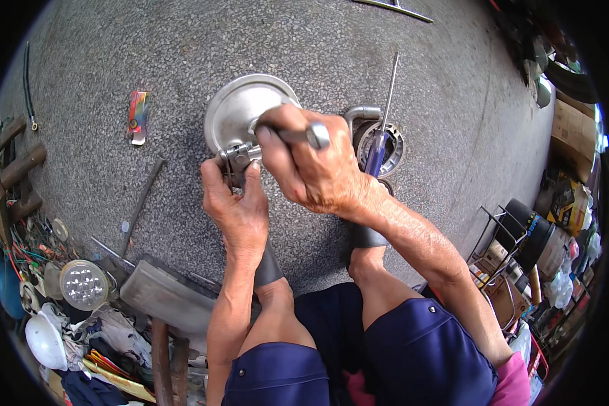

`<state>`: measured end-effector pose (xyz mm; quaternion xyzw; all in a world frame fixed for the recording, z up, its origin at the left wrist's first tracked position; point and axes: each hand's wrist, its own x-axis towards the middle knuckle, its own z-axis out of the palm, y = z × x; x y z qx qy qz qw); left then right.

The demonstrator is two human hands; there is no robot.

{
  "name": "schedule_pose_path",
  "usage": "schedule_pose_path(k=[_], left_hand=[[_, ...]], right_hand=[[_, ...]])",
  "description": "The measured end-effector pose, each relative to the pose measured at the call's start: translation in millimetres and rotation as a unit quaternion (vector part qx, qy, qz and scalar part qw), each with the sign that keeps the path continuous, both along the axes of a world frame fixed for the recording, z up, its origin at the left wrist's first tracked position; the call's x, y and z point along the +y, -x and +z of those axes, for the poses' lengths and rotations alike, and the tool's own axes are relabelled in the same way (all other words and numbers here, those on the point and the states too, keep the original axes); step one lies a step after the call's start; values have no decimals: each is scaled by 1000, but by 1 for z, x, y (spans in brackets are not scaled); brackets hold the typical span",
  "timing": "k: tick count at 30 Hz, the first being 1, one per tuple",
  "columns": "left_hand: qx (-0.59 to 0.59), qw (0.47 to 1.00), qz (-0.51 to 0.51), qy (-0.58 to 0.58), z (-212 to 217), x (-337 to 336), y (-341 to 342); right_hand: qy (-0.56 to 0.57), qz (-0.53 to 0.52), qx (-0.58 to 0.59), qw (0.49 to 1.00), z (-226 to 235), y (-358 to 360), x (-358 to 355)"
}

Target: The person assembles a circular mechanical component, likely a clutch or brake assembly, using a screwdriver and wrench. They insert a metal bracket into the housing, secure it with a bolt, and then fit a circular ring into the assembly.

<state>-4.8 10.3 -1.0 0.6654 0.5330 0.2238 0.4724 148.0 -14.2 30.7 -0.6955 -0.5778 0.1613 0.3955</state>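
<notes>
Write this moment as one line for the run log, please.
left hand: grips bracket of round metal part | right hand: holds metal tool handle | screwdriver: on floor

The left hand [237,210] pinches a small metal bracket [239,157] at the rim of a round metal lid [240,111]. The right hand [311,166] grips a metal tool handle [303,135] above it. A blue-handled screwdriver [380,139] lies on the speckled floor [304,40].

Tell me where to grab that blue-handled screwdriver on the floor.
Grip the screwdriver by its blue handle, coming from above on its right side. It lies flat on the speckled floor, shaft pointing away, and the right hand crowds its left side.
</notes>
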Motion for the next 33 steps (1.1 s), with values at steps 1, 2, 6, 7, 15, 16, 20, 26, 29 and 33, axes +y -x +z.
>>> schedule_pose_path(k=[1, 2, 6, 7, 15, 16, 20, 26, 29, 33], left_hand=[[-15, 1000, 10, 14, 1, 0, 0], [-29, 999, 20, 27, 1, -1, -1], [-26, 999, 27, 32, -6, -2, 1], [-16, 999, 31, 32, -5, -3, 1], [-95, 993, 50, 57, -9, -4, -2], [-81, 995, 43, 46, -10, -4, -1], [-59, 997, 32, 24, -11, -4, -1], [-63, 997, 31, 24, -12, -4, 1], [-38, 999, 16, -7, -8, -3, 1], [-19, 999, -5, -29, -7, -2, 4]], right_hand=[[-56, -17, 26, 998, -7, 7, -8], [-63, -10, 46, 997, -10, 12, -14], [-62, 38, 51, 996, -13, 17, -31], [-54, 57, 31, 996, -12, 15, -35], [-92, 80, 6, 993, -36, 31, -63], [-102, 90, 4, 991, -41, 31, -65], [-109, 135, 1, 985, -55, 23, -68], [-57, 125, 5, 991, -37, 19, -58], [-9, 126, 16, 992, -10, 7, -28], [137, 137, -25, 981, 2, -10, 41]])
